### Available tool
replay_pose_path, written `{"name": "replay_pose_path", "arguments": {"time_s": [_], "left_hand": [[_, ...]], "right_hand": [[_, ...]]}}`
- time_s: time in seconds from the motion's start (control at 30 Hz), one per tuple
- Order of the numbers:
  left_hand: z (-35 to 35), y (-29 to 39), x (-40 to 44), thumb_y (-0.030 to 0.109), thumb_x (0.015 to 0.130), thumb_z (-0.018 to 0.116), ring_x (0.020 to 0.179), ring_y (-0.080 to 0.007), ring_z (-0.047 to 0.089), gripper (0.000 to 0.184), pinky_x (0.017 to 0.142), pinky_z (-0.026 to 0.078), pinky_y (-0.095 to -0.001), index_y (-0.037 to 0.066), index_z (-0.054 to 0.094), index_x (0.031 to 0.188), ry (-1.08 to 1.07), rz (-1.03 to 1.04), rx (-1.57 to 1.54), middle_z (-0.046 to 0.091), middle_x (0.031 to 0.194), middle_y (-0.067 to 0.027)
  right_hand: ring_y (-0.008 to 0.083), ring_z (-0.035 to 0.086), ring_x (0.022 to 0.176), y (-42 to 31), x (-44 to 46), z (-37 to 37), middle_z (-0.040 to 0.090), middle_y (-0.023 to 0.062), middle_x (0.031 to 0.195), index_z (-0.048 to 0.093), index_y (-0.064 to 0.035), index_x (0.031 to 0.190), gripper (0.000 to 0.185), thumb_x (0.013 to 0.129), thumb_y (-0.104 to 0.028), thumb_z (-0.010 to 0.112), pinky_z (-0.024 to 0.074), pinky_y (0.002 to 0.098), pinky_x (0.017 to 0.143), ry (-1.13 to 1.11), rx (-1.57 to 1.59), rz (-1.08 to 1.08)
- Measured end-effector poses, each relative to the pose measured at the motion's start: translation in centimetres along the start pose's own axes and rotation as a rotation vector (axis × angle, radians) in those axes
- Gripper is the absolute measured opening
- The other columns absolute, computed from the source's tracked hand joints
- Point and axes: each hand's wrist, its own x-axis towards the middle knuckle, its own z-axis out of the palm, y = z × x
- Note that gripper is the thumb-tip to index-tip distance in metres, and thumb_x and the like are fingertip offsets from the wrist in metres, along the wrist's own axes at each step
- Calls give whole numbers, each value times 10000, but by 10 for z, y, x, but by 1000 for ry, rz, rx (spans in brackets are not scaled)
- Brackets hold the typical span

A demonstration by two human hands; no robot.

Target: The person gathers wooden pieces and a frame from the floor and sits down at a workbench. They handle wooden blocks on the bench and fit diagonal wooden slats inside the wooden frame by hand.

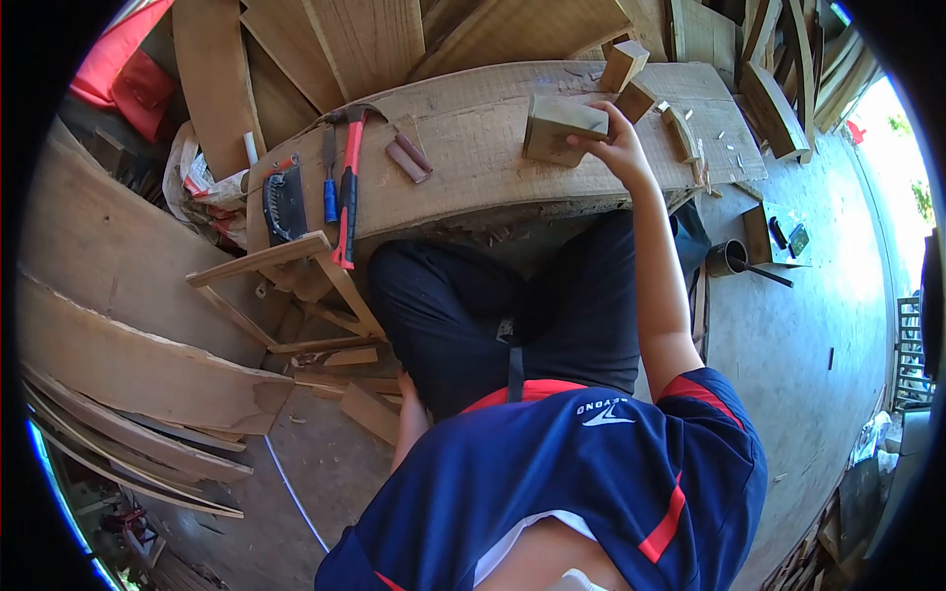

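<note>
My right hand [613, 146] is closed around a wooden block [554, 128] at the right part of the workbench [473, 118]. The thumb and fingers grip the block's right end. Down beside my left thigh is my left hand [406, 386], with its fingers hidden by the dark trousers. Close to the right hand stand small wood blocks [624, 65] and a narrow wood strip [680, 134]. On the bench's left part lie a claw hammer [351, 187] with a red and black handle, a blue-handled chisel [330, 177] and two reddish-brown pieces [409, 160].
A dark tool [286, 203] lies at the bench's left end. Below it stands a wooden frame [350, 286], with offcuts [370, 412] on the floor. Boards [128, 335] lean at left and behind the bench. A dark can [727, 258] stands on the floor at right.
</note>
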Motion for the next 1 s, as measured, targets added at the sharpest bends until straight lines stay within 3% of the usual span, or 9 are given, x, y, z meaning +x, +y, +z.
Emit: {"name": "replay_pose_path", "arguments": {"time_s": [0.17,0.2,0.23,0.33,0.77,0.83,1.0], "left_hand": [[7,15,-9,259,877,549,966,-270,578,404,846,455,-338,-34,513,1153,-1,4,21,592,1093,-177],[7,15,-10,258,877,549,966,-270,578,403,846,455,-338,-34,513,1153,0,2,28,593,1093,-176],[6,15,-12,257,878,548,966,-270,578,402,846,454,-338,-34,514,1152,1,0,35,593,1093,-176],[1,14,-15,255,878,548,966,-270,578,399,846,454,-338,-34,514,1151,5,-4,63,593,1093,-175],[-14,17,-21,245,882,544,965,-270,578,385,848,454,-339,-34,518,1146,42,6,114,594,1093,-171],[-17,18,-22,243,883,543,965,-270,578,382,848,454,-339,-34,518,1145,51,10,116,594,1093,-170],[-18,18,-21,239,884,541,965,-270,578,377,849,453,-339,-34,519,1143,59,17,123,594,1093,-168]], "right_hand": [[125,547,1014,-10,-33,15,599,34,1040,557,-48,1090,456,702,-105,790,432,261,883,45,-341,-138],[184,570,1043,-23,-42,21,620,72,1062,588,-53,1046,435,649,-38,766,437,292,902,32,-411,-142],[184,570,1043,-23,-50,24,620,72,1062,588,-53,1046,435,649,-38,766,437,292,902,35,-411,-133],[294,554,1090,-19,-74,34,617,89,1115,600,-68,1042,541,513,37,633,426,392,941,-75,-623,-338],[266,517,1157,10,-110,65,598,48,1165,590,-115,982,390,621,-71,730,405,388,929,39,-746,-434],[239,514,1159,14,-112,67,591,5,1163,569,-146,959,382,619,-98,736,396,394,925,87,-734,-455],[261,515,1161,14,-114,70,595,29,1167,542,-130,935,379,618,-78,743,396,396,931,91,-724,-452]]}}
